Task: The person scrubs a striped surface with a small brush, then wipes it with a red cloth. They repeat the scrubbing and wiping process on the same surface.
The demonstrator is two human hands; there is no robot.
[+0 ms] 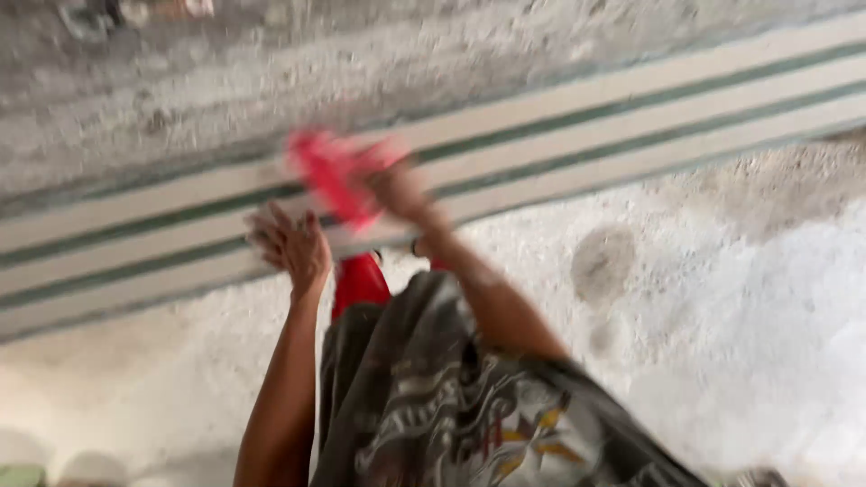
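Note:
The picture is blurred by motion. My right hand (pixel 397 188) is raised in front of me and grips a red cloth-like thing (pixel 332 173), which sticks out to the left of the fist. My left hand (pixel 290 243) is just below and to the left of it, fingers spread, holding nothing and close to the red thing without touching it. More red (pixel 359 281) shows lower down between my forearms, above dark patterned fabric (pixel 451 406) that fills the bottom middle.
A pale band with green stripes (pixel 577 135) runs slantwise across the view, with rough grey concrete (pixel 271 63) above it and whitish rough ground (pixel 722 307) below. Blurred small objects lie at the top left edge (pixel 117 13).

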